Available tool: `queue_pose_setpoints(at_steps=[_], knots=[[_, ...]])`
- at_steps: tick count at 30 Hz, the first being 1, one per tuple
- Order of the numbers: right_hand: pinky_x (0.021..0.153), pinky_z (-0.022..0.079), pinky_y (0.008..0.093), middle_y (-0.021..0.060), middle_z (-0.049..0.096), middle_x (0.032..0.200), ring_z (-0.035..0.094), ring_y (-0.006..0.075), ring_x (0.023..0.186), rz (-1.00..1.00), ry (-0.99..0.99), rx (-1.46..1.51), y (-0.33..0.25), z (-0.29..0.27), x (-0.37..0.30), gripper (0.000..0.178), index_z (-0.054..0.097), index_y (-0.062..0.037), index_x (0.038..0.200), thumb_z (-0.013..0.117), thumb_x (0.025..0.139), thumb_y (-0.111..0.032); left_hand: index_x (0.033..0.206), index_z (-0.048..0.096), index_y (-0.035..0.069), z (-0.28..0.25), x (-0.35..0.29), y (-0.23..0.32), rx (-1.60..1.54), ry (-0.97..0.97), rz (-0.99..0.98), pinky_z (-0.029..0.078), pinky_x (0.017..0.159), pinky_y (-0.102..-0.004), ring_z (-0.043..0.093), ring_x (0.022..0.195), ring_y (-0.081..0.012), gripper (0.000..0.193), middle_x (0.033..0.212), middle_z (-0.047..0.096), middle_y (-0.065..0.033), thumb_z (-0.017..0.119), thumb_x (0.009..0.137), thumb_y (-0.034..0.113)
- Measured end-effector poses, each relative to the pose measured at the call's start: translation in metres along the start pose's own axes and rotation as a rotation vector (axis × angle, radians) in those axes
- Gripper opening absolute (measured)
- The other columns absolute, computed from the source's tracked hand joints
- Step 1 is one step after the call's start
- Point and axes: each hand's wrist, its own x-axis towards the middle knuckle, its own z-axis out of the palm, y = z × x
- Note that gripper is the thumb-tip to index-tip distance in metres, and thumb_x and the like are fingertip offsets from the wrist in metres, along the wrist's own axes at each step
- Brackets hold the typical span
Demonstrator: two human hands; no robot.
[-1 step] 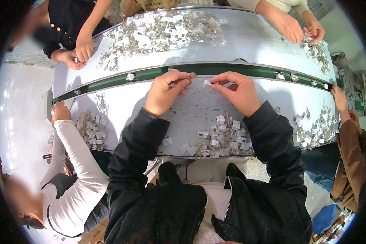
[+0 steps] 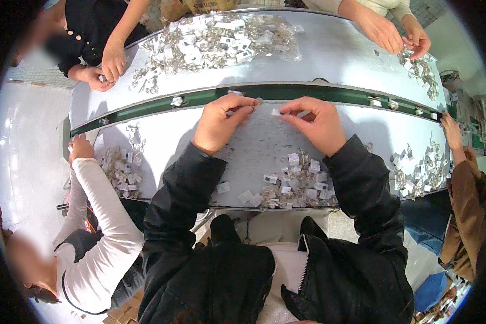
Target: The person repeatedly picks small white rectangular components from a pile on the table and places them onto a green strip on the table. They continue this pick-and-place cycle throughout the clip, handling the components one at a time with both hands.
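My left hand [image 2: 221, 120] is raised over the table's far edge by the green belt. Its thumb and index finger pinch a small metallic piece [image 2: 258, 101], too small to make out clearly. Opposite it, my right hand [image 2: 318, 123] holds a small white block [image 2: 276, 113] between thumb and fingertips. The two held pieces are apart, a short gap between them. Nearer to me, below my right hand, lies a loose pile of small white blocks with shiny metal fittings [image 2: 302, 181]. A few single white blocks [image 2: 245, 196] lie left of that pile.
A narrow green conveyor belt [image 2: 210, 98] crosses just beyond my hands, carrying spaced white pieces [image 2: 177, 101]. A large heap [image 2: 216, 43] lies on the far table; smaller piles sit left [image 2: 119, 170] and right [image 2: 416, 167]. Other people's hands work around the table.
The white pieces on the green belt have shifted slightly to the right. The white block in my right hand has tilted a little. My hands stay nearly in place.
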Motion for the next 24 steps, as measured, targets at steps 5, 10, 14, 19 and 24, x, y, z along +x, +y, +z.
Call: queue_pose_setpoints(at_steps=[5, 10, 14, 19, 24], knots=[[0.079, 0.055, 0.0347, 0.0063, 0.072, 0.103, 0.067, 0.0249, 0.092, -0.395, -0.017, -0.323, 0.003, 0.01, 0.003, 0.015, 0.076, -0.0075, 0.1, 0.077, 0.085, -0.006, 0.105, 0.075, 0.007, 0.009, -0.001, -0.001, 0.572, -0.007, 0.34, 0.056, 0.073, -0.0357, 0.068, 0.083, -0.0279, 0.016, 0.093, 0.069, -0.0096, 0.07, 0.09, 0.006], [0.085, 0.053, 0.04, 0.0078, 0.07, 0.098, 0.063, 0.0303, 0.097, -0.384, 0.003, -0.366, 0.0, 0.009, 0.002, 0.014, 0.071, -0.0077, 0.096, 0.075, 0.083, -0.01, 0.103, 0.073, 0.011, 0.014, -0.006, 0.005, 0.549, -0.102, 0.468, 0.055, 0.075, -0.04, 0.066, 0.089, -0.0313, 0.016, 0.094, 0.066, -0.0081, 0.071, 0.086, 0.009], [0.086, 0.052, 0.0406, 0.008, 0.069, 0.096, 0.063, 0.0313, 0.099, -0.377, 0.052, -0.383, -0.005, 0.011, 0.001, 0.017, 0.067, -0.0073, 0.099, 0.076, 0.084, -0.011, 0.113, 0.071, 0.008, 0.007, -0.014, 0.008, 0.469, -0.224, 0.437, 0.055, 0.08, -0.0417, 0.067, 0.096, -0.0332, 0.025, 0.107, 0.067, -0.0123, 0.071, 0.088, 0.007], [0.08, 0.056, 0.0373, 0.0084, 0.068, 0.102, 0.069, 0.027, 0.095, -0.083, -0.032, -0.17, -0.007, 0.013, 0.001, 0.027, 0.062, -0.0082, 0.11, 0.075, 0.087, -0.009, 0.111, 0.069, 0.006, 0.025, -0.02, 0.01, 0.605, -0.1, 0.413, 0.055, 0.083, -0.0434, 0.066, 0.101, -0.0344, 0.024, 0.109, 0.066, -0.0133, 0.069, 0.088, 0.004], [0.074, 0.058, 0.0325, 0.0075, 0.068, 0.11, 0.073, 0.021, 0.087, -0.048, 0.036, -0.093, -0.007, 0.012, 0.002, 0.031, 0.061, -0.01, 0.118, 0.073, 0.09, -0.009, 0.108, 0.069, 0.007, 0.016, -0.009, 0.005, 0.715, 0.065, 0.482, 0.055, 0.083, -0.0437, 0.066, 0.101, -0.0346, 0.021, 0.106, 0.066, -0.0133, 0.068, 0.087, 0.005]])
